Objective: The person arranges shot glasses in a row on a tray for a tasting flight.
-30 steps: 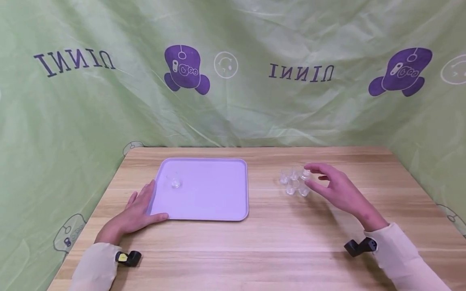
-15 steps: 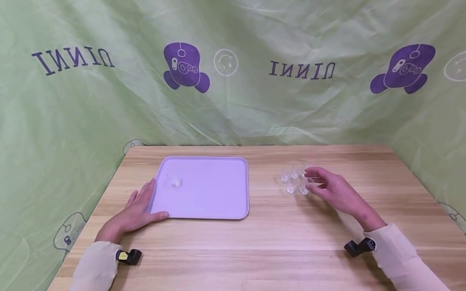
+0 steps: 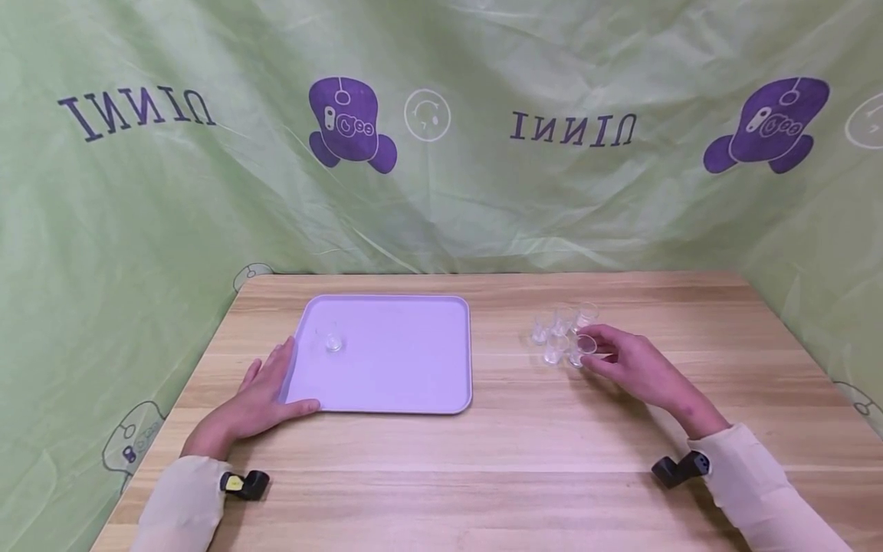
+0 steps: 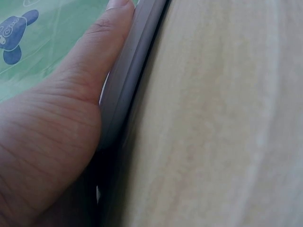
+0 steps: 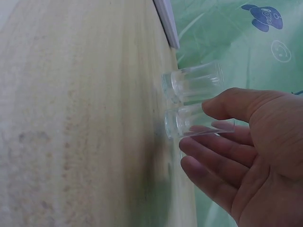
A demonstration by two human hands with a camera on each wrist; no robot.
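Note:
My left hand (image 3: 255, 402) lies along the left side of a lilac tray (image 3: 396, 364), fingers straight and thumb on the front rim. A small clear shot glass (image 3: 333, 343) stands upright near the tray's left side. To the right, several more clear glasses stand in a tight cluster. My right hand (image 3: 645, 369) pinches the front right shot glass (image 5: 182, 122) of that group between thumb and fingers, its base down at the table. Close beside it in the right wrist view stands a second shot glass (image 5: 196, 81).
The wooden table (image 3: 441, 475) carries the tray and the glasses, with bare wood between them. A green printed cloth (image 3: 476, 207) hangs behind the table and on both sides. Another shot glass (image 3: 586, 314) stands just behind the right hand's fingers.
My right hand has come down and forward from the back right glass to the front right one, its thumb and fingers closing round it. The left hand stays at the tray.

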